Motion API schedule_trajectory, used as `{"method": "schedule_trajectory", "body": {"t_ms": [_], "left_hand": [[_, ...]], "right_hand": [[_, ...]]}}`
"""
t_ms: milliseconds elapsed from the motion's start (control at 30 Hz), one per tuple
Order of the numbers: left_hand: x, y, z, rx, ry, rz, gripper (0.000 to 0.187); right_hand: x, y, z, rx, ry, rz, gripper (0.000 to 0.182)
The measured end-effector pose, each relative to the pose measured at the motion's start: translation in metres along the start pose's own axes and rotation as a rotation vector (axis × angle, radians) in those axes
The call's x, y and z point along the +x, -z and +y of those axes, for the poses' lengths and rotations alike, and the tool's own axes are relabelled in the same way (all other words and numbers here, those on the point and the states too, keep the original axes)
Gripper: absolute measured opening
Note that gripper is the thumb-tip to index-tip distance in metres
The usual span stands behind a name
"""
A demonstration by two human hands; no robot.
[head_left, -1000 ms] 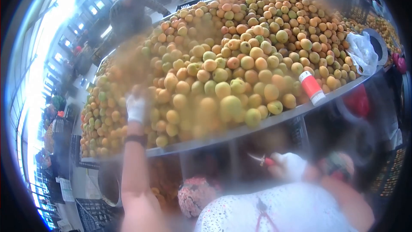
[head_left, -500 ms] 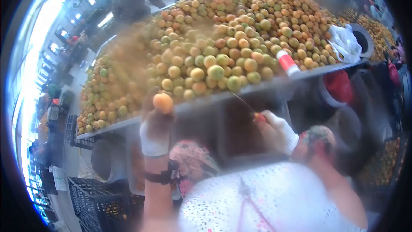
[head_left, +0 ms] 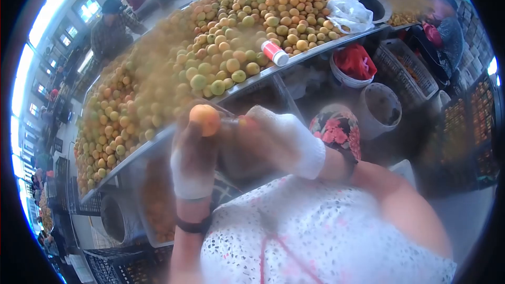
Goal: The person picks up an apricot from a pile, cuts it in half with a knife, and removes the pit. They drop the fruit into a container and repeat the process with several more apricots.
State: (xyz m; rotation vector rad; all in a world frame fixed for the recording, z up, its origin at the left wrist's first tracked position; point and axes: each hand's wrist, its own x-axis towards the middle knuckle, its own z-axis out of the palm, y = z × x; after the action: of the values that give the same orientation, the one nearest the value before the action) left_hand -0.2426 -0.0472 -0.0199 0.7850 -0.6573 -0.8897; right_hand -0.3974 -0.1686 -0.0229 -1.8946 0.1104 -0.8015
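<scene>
A person in a white patterned top (head_left: 336, 231) holds both hands close to the chest, seen from above through a hazy, smeared lens. The left hand (head_left: 193, 158), in a white cloth glove with a dark wristband below it, is raised upright with fingers closed around a round orange apricot (head_left: 205, 119), which sits at the fingertips, just below the edge of the table. The fruit is nearly spherical, so it shows no clear long axis, and the blur hides which way its stem end faces. The right hand (head_left: 273, 139), also in a white glove, reaches in from the right and is curled shut around a small red-handled tool (head_left: 243, 122) whose tip points left, touching or almost touching the apricot; the blade itself cannot be made out. Behind the hands, a long grey metal table (head_left: 310, 55) runs diagonally, heaped with orange and green apricots (head_left: 210, 47). A red and white cylindrical container (head_left: 275, 53) lies on its side at the table's near edge. A white bucket (head_left: 380, 109) stands on the floor to the right.
</scene>
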Motion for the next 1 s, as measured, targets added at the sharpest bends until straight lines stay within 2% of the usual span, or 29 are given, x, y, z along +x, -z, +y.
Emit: {"method": "schedule_trajectory", "body": {"t_ms": [67,100,167,300,367,400,433,467,500,533,567,600,633,700,733,767,800,833,867,900,933,1000], "left_hand": [[-0.004,-0.02,-0.003,0.035,-0.065,0.066,0.044],[-0.006,-0.023,-0.003,0.034,-0.065,0.056,0.044],[-0.008,-0.027,0.0,0.105,-0.018,-0.087,0.044],[-0.013,-0.037,-0.003,0.145,-0.003,-0.103,0.042],[-0.021,-0.054,-0.003,0.308,-0.021,0.014,0.029],[-0.023,-0.055,-0.014,0.314,-0.126,-0.005,0.028],[-0.02,-0.052,-0.015,0.377,-0.135,0.043,0.035],[-0.02,-0.058,-0.018,0.688,-0.409,-0.063,0.034],[-0.024,-0.081,-0.007,0.434,-0.15,-0.073,0.036],[-0.022,-0.087,-0.011,0.378,-0.177,-0.086,0.038],[-0.017,-0.088,-0.021,0.403,-0.247,-0.023,0.039],[-0.024,-0.094,-0.013,0.622,-0.335,-0.074,0.043],[-0.015,-0.081,-0.016,0.724,-0.389,-0.108,0.042],[-0.003,-0.087,-0.018,0.81,-0.454,-0.159,0.042],[-0.011,-0.102,-0.018,0.858,-0.557,-0.167,0.041],[-0.017,-0.109,-0.017,0.911,-0.655,-0.167,0.042],[-0.012,-0.1,-0.023,0.903,-0.654,-0.18,0.042],[-0.002,-0.082,-0.034,0.934,-0.821,-0.14,0.041],[0.004,-0.072,-0.04,0.959,-0.988,-0.095,0.04],[0.003,-0.074,-0.04,0.962,-0.985,-0.098,0.04],[0.003,-0.076,-0.039,0.89,-0.893,-0.158,0.04],[-0.001,-0.084,-0.036,0.74,-0.709,-0.258,0.04]], "right_hand": [[-0.005,-0.004,0.006,-0.047,0.143,0.052,0.02],[-0.006,-0.006,0.01,-0.054,0.147,0.059,0.02],[-0.01,-0.005,0.016,0.044,0.179,0.093,0.02],[-0.019,0.007,-0.004,-0.103,0.181,0.134,0.02],[-0.025,0.005,0.004,-0.138,0.115,0.105,0.018],[-0.023,-0.022,0.045,0.389,-0.005,0.111,0.017],[-0.027,0.004,-0.015,0.858,-0.441,0.052,0.017],[-0.03,0.007,-0.029,0.579,-0.249,0.026,0.021],[-0.032,0.007,-0.032,0.834,-0.392,0.126,0.023],[-0.024,-0.006,-0.011,1.397,-0.452,0.215,0.026],[-0.017,-0.03,0.045,1.537,-0.446,0.191,0.025],[-0.012,-0.037,0.084,1.692,-0.454,0.14,0.025],[-0.017,-0.018,0.061,1.666,-0.411,0.167,0.025],[-0.033,0.007,-0.009,0.018,-0.018,0.246,0.029],[-0.029,0.005,0.006,-0.002,-0.016,0.265,0.029],[-0.019,-0.005,0.03,0.141,0.233,0.329,0.031],[-0.015,-0.011,0.043,0.284,0.484,0.382,0.033],[-0.019,-0.009,0.037,0.278,0.484,0.39,0.033],[-0.026,-0.002,0.024,0.553,0.147,0.256,0.035],[-0.03,0.001,0.018,0.821,-0.198,0.111,0.037],[-0.03,0.0,0.015,0.826,-0.198,0.114,0.037],[-0.028,0.001,0.008,1.298,-0.277,0.037,0.043]]}}
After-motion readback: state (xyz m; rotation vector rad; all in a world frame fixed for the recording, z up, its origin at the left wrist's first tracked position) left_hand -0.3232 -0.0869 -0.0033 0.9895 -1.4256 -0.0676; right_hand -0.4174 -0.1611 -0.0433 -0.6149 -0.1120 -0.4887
